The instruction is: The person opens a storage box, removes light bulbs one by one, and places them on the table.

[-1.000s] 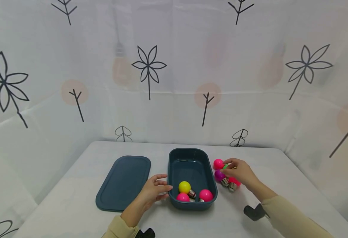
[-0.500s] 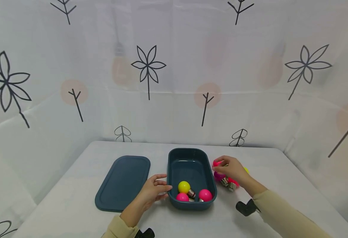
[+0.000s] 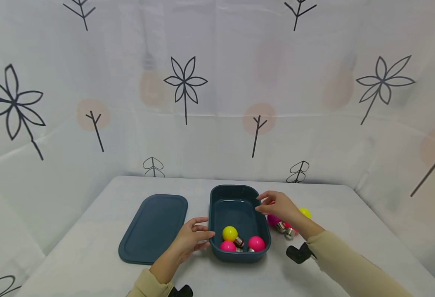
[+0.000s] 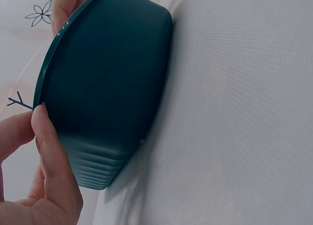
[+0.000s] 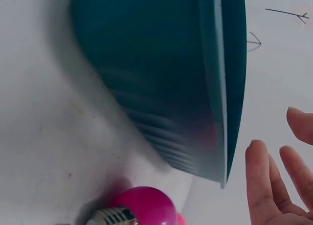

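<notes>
We see the left hand (image 3: 192,236) resting loosely spread fingers on the box's rim. The right hand (image 3: 280,206), fingers apart and nothing visible between the tips, hovers just beside the opposite rim. In the box (image 3: 239,257) we find a yellow bulb (image 3: 230,233) and two pink bulbs (image 3: 256,243). More bulbs (image 3: 273,220) lie outside, partly hidden beneath the right forearm.
</notes>
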Tool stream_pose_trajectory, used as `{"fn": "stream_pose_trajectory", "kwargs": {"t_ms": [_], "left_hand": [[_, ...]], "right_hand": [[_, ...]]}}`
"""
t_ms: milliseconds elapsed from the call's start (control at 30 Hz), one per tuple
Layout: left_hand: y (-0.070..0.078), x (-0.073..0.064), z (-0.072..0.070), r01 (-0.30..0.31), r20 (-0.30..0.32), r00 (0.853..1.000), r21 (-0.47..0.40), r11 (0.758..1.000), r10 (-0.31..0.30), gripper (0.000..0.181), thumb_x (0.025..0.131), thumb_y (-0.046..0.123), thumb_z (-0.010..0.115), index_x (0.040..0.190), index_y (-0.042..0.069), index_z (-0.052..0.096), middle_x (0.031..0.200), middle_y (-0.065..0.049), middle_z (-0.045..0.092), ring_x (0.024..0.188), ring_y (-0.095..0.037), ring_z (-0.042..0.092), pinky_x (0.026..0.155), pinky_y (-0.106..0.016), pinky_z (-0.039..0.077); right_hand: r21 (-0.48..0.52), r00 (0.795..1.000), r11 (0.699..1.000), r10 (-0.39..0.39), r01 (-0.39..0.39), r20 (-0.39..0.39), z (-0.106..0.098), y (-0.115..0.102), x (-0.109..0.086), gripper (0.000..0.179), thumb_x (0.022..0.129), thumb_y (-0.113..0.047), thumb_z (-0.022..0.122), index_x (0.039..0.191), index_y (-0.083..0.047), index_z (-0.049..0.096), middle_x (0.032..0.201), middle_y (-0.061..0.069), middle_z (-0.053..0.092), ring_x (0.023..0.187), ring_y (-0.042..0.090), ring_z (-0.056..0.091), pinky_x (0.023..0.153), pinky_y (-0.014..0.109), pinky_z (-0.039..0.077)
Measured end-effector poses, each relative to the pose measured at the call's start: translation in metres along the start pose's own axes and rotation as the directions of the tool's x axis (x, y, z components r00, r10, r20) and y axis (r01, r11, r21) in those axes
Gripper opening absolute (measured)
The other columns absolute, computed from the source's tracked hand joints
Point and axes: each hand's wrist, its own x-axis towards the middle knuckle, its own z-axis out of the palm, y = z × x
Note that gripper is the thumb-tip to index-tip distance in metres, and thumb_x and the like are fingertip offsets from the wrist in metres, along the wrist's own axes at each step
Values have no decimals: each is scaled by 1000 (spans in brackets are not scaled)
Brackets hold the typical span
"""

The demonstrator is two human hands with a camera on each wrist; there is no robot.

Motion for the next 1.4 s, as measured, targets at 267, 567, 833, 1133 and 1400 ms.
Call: {"fn": "stream_pose_trajectory", "kwargs": {"t_ms": [267, 567, 833, 1133, 1400], "left_hand": [[-1, 0, -2, -2, 8, 1000, 2, 1000, 2, 58, 79, 7, 74, 129, 0, 45, 97, -11, 53, 75, -17, 60, 69, -31, 56], [-1, 1, -3, 1, 7, 1000, 9, 1000, -1, 57, 80, 7, 73, 129, 0, 45, 98, -11, 53, 76, -17, 60, 69, -31, 56], [-2, 1, -3, -2, 15, 1000, 4, 1000, 2, 56, 81, 7, 72, 129, 0, 45, 98, -12, 53, 75, -17, 60, 69, -31, 56], [1, 1, -3, 4, 19, 1000, -2, 1000, -4, 56, 82, 6, 71, 130, -1, 44, 98, -12, 53, 76, -17, 61, 69, -31, 56], [1, 2, -3, 4, 28, 1000, 1, 1000, -4, 55, 82, 6, 70, 130, 0, 44, 98, -11, 53, 76, -17, 61, 69, -31, 56]], "right_hand": [[6, 994, 997, -76, 76, 83, 7, -9, 8, 39, 81, -13, 72, 113, 3, 59, 85, 7, 58, 77, 19, 60, 75, 36, 54], [28, 966, 985, -171, 169, 196, 16, -20, 19, 38, 81, -13, 72, 113, 3, 59, 85, 4, 61, 77, 19, 58, 74, 36, 52], [66, 926, 970, -244, 235, 287, 28, -26, 27, 34, 80, -9, 73, 109, 3, 60, 87, 8, 62, 79, 20, 60, 73, 31, 53], [59, 882, 981, -193, 186, 430, 39, -30, 35, 30, 81, -3, 70, 108, 5, 59, 99, 21, 61, 84, 19, 59, 79, 32, 52], [9, 848, 991, -118, 132, 516, 48, -27, 42, 29, 78, -1, 72, 105, 4, 62, 95, 18, 61, 81, 19, 57, 78, 32, 52]]}}
